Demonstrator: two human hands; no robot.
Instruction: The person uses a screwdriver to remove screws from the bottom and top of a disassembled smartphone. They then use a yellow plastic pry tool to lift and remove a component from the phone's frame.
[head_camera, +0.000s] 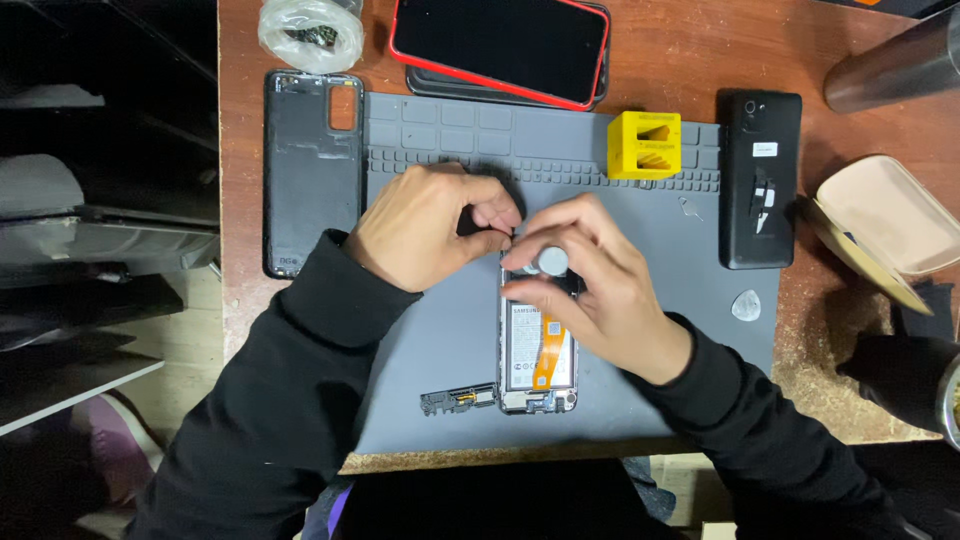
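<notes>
Gripping silver screwdriver cap (552, 261), right hand (590, 290) over opened phone (538, 370).

brown table (700, 50) — grey mat (440, 330) | black back cover (310, 170) | black phone (760, 180)

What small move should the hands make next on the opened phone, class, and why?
Probably keep turning the screwdriver at the top of the phone. The right hand pinches its round cap upright there, the left hand steadies the top edge, and the battery and orange flex already lie exposed.
</notes>
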